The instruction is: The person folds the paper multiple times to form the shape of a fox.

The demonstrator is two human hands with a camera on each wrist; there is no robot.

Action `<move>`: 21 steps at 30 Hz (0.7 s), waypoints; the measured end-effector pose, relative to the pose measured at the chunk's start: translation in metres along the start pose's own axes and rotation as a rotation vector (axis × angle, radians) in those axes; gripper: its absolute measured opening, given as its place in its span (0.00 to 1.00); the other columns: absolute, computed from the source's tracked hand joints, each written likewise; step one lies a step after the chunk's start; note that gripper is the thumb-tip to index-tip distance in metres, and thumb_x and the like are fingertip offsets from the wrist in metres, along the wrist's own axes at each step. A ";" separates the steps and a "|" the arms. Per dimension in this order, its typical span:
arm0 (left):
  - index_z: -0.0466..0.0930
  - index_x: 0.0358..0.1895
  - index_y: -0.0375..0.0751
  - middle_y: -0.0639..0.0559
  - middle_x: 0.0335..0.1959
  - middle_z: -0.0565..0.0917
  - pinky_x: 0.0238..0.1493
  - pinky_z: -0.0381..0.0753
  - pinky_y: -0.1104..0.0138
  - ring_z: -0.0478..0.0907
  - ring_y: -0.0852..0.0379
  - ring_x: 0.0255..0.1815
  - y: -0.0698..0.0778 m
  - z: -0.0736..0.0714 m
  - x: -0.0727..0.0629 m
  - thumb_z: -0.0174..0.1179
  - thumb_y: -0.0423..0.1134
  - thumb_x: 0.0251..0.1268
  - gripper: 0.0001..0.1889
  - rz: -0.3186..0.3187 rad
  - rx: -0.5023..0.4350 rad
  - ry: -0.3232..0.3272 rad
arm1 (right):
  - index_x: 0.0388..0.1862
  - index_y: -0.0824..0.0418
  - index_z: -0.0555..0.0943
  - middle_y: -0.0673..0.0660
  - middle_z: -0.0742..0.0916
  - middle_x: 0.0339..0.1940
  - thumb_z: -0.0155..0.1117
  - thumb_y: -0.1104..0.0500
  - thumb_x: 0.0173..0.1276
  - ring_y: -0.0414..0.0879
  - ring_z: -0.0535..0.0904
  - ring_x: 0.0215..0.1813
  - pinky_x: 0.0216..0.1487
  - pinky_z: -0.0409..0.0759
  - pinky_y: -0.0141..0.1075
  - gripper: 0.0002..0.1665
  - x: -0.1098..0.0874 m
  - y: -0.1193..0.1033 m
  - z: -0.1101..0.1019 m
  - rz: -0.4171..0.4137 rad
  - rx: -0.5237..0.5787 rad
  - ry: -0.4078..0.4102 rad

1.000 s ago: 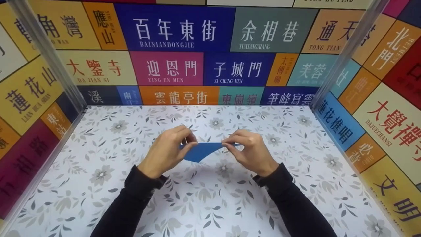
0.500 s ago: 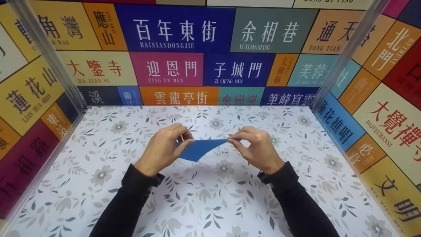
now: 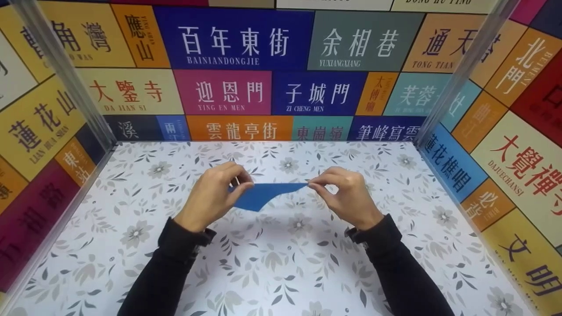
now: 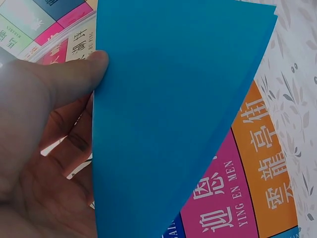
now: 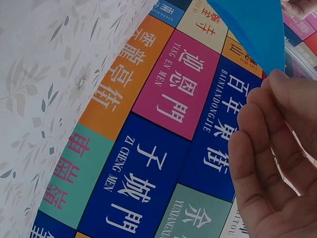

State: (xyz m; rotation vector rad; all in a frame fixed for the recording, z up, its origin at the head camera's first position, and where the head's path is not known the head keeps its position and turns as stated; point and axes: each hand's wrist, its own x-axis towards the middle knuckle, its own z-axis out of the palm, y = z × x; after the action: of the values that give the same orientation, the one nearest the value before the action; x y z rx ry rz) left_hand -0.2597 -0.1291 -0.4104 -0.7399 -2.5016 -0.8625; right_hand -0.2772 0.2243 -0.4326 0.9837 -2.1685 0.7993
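Observation:
A folded sheet of blue paper (image 3: 259,196) stretches between both hands above the table, its top edge nearly level and its lower side tapering to the right. My left hand (image 3: 215,193) pinches the wide end; in the left wrist view the thumb (image 4: 96,67) presses on the near face along a straight edge, and the fingers lie behind. Two layers show at the paper's (image 4: 163,99) slanted edge. My right hand (image 3: 347,193) pinches the pointed corner between thumb and forefinger. In the right wrist view that corner of the paper (image 5: 265,39) ends at the fingertips, the other fingers loosely bent.
A white tabletop (image 3: 281,272) with grey flowers and leaves lies under the hands. Behind it stands a wall (image 3: 232,37) of coloured panels with Chinese lettering, and similar side walls (image 3: 518,166) (image 3: 44,131) rise left and right, with clear strips at the corners.
Both hands have moved slightly apart and up, lifting the blue paper a little. The right fingers have slid outward to the paper's tip, so more of its top edge shows.

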 end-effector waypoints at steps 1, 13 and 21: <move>0.93 0.46 0.46 0.50 0.44 0.93 0.47 0.92 0.59 0.91 0.52 0.44 0.000 0.000 0.000 0.77 0.39 0.80 0.03 -0.001 0.000 -0.005 | 0.45 0.58 0.98 0.53 0.96 0.37 0.84 0.63 0.76 0.45 0.94 0.41 0.45 0.93 0.38 0.02 0.000 0.000 0.000 0.000 -0.001 -0.006; 0.93 0.46 0.41 0.45 0.45 0.94 0.51 0.93 0.54 0.90 0.47 0.45 -0.018 -0.023 -0.002 0.79 0.36 0.78 0.05 -0.100 0.029 0.074 | 0.45 0.59 0.98 0.53 0.97 0.39 0.85 0.66 0.74 0.47 0.94 0.40 0.47 0.87 0.27 0.05 -0.004 0.016 -0.017 0.072 -0.043 0.048; 0.92 0.46 0.42 0.45 0.44 0.93 0.47 0.89 0.55 0.89 0.46 0.43 -0.016 -0.020 -0.002 0.79 0.38 0.78 0.06 -0.092 0.054 0.061 | 0.47 0.58 0.97 0.53 0.96 0.42 0.83 0.64 0.77 0.47 0.93 0.43 0.46 0.90 0.37 0.04 -0.002 0.010 -0.013 0.068 -0.034 0.025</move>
State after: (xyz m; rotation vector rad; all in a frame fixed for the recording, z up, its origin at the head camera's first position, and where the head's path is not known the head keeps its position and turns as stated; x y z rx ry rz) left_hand -0.2641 -0.1532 -0.4036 -0.5765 -2.5109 -0.8316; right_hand -0.2807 0.2401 -0.4284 0.8822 -2.1969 0.8003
